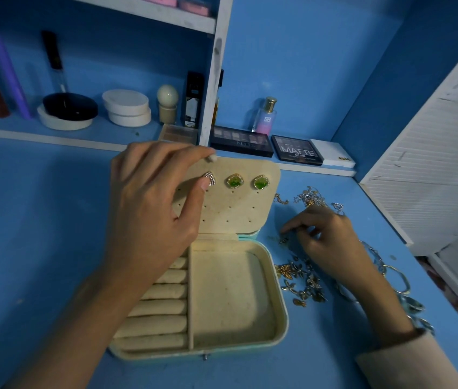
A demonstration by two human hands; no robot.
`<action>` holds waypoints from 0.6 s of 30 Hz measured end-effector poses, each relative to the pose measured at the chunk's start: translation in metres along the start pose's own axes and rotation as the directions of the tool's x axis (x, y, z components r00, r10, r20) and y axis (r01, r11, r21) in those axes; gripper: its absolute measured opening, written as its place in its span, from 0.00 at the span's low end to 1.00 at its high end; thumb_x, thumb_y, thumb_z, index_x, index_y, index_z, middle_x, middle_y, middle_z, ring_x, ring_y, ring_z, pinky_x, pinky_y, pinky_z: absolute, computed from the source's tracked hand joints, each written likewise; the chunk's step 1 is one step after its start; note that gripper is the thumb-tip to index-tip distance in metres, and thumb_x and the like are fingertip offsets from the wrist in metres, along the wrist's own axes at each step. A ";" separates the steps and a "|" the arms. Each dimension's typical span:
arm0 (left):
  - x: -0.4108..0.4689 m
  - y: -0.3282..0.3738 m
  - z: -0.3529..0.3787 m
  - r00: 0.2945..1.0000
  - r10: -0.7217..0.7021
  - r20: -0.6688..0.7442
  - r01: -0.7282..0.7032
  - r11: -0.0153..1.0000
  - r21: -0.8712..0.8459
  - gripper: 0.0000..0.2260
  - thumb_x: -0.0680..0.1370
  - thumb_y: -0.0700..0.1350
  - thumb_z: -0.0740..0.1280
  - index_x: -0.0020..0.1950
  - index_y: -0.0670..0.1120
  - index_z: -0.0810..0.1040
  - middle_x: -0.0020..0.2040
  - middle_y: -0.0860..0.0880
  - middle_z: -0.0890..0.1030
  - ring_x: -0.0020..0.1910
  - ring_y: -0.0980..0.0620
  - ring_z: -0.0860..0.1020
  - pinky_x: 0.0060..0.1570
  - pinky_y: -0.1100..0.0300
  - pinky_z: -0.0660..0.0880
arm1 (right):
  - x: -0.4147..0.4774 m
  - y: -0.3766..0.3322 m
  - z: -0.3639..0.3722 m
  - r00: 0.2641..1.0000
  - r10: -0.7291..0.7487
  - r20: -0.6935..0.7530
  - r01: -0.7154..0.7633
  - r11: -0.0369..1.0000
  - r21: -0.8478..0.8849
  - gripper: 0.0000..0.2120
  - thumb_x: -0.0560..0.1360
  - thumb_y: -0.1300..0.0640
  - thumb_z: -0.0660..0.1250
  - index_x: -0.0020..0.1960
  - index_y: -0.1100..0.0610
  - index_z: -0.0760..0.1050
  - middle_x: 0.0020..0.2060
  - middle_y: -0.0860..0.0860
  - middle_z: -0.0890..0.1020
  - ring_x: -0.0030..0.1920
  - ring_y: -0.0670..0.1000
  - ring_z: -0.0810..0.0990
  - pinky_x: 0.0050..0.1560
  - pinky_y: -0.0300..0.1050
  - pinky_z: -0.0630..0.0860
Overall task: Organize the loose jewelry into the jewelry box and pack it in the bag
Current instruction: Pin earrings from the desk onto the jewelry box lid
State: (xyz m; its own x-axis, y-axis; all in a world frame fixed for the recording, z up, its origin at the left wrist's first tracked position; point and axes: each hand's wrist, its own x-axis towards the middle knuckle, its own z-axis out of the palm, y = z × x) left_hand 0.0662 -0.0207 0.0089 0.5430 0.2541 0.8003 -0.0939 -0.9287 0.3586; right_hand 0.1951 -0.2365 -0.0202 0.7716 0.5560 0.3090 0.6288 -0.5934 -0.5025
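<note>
Green earrings (234, 181), two, silver earring (211, 178), one

Two bare hands on my feed, one sleeve.
From here I see the left hand (152, 209) run into a bare forearm, while the right hand (326, 237) comes out of a pale beige sleeve (407, 360) with a plain, soft cuff.

matt cream felt jewelry box (230, 299), shiny metal jewelry (303, 282)

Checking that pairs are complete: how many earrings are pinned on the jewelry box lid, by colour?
Green-stone earrings: 2
Silver triangular earring: 1
Total: 3
</note>
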 end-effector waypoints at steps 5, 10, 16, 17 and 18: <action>0.000 0.000 0.001 1.000 0.003 0.003 -0.003 1.000 0.003 0.13 0.75 0.45 0.66 0.58 0.43 0.79 0.51 0.47 0.80 0.53 0.49 0.71 0.53 0.59 0.60 | -0.001 0.000 0.000 1.000 -0.009 -0.004 0.009 1.000 -0.007 0.17 0.71 0.70 0.64 0.42 0.50 0.83 0.40 0.48 0.81 0.43 0.47 0.77 0.46 0.47 0.76; 0.000 -0.001 0.001 1.000 0.005 0.008 -0.005 1.000 0.000 0.13 0.76 0.45 0.66 0.59 0.43 0.79 0.52 0.46 0.80 0.54 0.48 0.70 0.54 0.59 0.60 | -0.001 0.000 -0.002 1.000 0.013 0.000 -0.013 1.000 0.025 0.17 0.71 0.70 0.64 0.41 0.49 0.82 0.40 0.48 0.81 0.42 0.47 0.77 0.44 0.45 0.75; -0.001 -0.001 0.001 1.000 0.010 0.001 -0.010 1.000 0.003 0.12 0.76 0.45 0.66 0.58 0.43 0.79 0.52 0.46 0.80 0.53 0.47 0.71 0.54 0.58 0.61 | -0.001 0.001 -0.002 0.999 0.022 -0.024 -0.022 0.999 0.025 0.17 0.70 0.71 0.64 0.41 0.50 0.82 0.40 0.50 0.82 0.42 0.49 0.78 0.45 0.47 0.75; -0.001 -0.001 0.001 1.000 0.009 0.001 -0.009 1.000 0.002 0.12 0.76 0.45 0.66 0.58 0.43 0.79 0.52 0.47 0.80 0.53 0.47 0.71 0.54 0.58 0.61 | 0.000 0.003 -0.004 0.999 0.024 -0.027 -0.023 1.000 0.021 0.17 0.70 0.71 0.63 0.40 0.51 0.82 0.40 0.51 0.82 0.42 0.50 0.78 0.45 0.49 0.75; 0.000 -0.001 0.001 1.000 0.007 0.002 -0.007 1.000 0.002 0.12 0.76 0.45 0.66 0.58 0.43 0.79 0.52 0.47 0.80 0.53 0.47 0.71 0.54 0.57 0.62 | 0.000 0.004 -0.005 0.999 0.025 -0.025 -0.024 1.000 0.013 0.17 0.70 0.72 0.63 0.40 0.51 0.82 0.40 0.51 0.82 0.42 0.51 0.78 0.45 0.51 0.76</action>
State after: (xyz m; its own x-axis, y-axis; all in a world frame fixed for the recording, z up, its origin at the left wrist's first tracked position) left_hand 0.0666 -0.0203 0.0080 0.5439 0.2467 0.8021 -0.0966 -0.9310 0.3519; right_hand 0.1977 -0.2418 -0.0181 0.7892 0.5263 0.3166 0.6084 -0.5991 -0.5205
